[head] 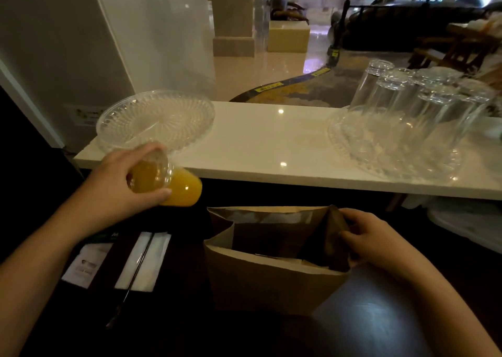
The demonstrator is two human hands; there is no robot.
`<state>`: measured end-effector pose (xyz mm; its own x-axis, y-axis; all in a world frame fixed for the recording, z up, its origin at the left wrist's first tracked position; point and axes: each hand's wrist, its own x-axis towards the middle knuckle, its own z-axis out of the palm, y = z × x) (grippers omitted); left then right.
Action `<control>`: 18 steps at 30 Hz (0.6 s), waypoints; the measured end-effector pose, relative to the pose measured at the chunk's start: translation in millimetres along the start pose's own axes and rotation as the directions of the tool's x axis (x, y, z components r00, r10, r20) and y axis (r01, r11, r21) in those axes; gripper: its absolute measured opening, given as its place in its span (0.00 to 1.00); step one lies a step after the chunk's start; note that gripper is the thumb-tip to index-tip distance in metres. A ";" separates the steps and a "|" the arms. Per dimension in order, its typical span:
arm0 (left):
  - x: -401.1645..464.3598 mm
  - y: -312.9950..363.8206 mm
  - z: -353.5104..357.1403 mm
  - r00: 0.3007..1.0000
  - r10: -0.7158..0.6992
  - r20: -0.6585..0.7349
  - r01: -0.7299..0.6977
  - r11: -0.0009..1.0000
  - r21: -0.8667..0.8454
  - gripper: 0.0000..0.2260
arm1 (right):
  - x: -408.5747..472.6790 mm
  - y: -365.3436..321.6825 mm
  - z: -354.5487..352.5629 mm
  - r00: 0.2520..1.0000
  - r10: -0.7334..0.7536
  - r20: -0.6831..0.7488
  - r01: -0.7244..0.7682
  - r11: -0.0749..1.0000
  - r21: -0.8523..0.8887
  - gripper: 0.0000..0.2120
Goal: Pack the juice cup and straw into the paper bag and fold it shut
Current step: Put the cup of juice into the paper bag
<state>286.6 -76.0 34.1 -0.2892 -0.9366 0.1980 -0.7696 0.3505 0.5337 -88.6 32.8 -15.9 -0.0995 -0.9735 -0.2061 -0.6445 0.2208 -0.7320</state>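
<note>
The fingers of the left hand (123, 178) are wrapped around the lidded top of the juice cup (165, 184), thumb below and fingers over the rim, so that the cup is held tilted, its base pointing toward the paper bag (271, 269). The cup is carried in the air, left of the bag's mouth and not yet over it. The fingers of the right hand (372, 240) are pinched on the right edge of the bag's mouth, by which it is kept spread open.

The cup is judged to be of thin clear plastic, nearly full and therefore fairly heavy for its walls; it would likely buckle under a hard squeeze, and the lid could be sprung. A hold near the stiffer rim is judged the safer one, and the cup would best be brought upright before it is lowered. The bag is light and limp, and its creased sides could fold inward if released.

The straw (135, 269) lies on a white napkin (144, 261) on the dark table, left of the bag, beside a small printed card (87, 264). On the white counter (271, 145) behind are seen an empty cut-glass platter (154, 117) and a second platter (394, 150) bearing upturned glasses (407, 96). Nothing stands between cup and bag.
</note>
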 end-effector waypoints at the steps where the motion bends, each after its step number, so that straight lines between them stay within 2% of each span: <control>1: 1.7 19.9 -9.7 1.000 0.020 0.009 -0.019 0.999 -0.029 0.32 | 0.1 -0.8 0.9 1.000 -0.005 -0.001 0.005 1.000 0.004 0.15; 4: 7.0 82.5 -6.3 0.985 0.146 0.094 -0.135 0.984 -0.113 0.33 | -0.2 -3.1 1.8 1.000 -0.007 0.000 0.007 0.999 0.036 0.16; 6: 12.9 113.3 20.5 0.943 0.240 0.232 -0.211 0.967 -0.142 0.32 | -0.3 -4.2 1.6 1.000 -0.009 0.005 0.009 0.998 0.058 0.15; 9: 17.8 137.0 76.5 0.805 0.290 0.518 -0.267 0.956 -0.121 0.32 | -0.4 -5.3 1.9 1.000 -0.019 0.014 0.018 0.997 0.079 0.13; 11: 17.5 138.4 105.3 0.724 0.284 0.628 -0.307 0.949 -0.075 0.33 | -1.4 -4.9 1.0 1.000 -0.024 0.019 0.022 0.993 0.117 0.14; 15: 19.7 123.7 123.4 0.655 0.298 0.694 -0.383 0.923 -0.036 0.35 | -2.5 -0.5 -2.3 0.999 -0.047 0.024 0.042 0.985 0.170 0.16; 18: 25.1 111.2 117.6 0.667 0.255 0.700 -0.295 0.953 -0.066 0.34 | -1.5 3.5 -2.9 0.998 -0.059 0.013 0.056 0.985 0.164 0.13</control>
<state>126.8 -60.3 1.7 -0.7876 -0.5339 -0.3076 -0.6108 0.6106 0.5042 -92.9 34.8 -16.4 -0.0511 -0.9839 -0.1711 -0.5159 0.1727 -0.8391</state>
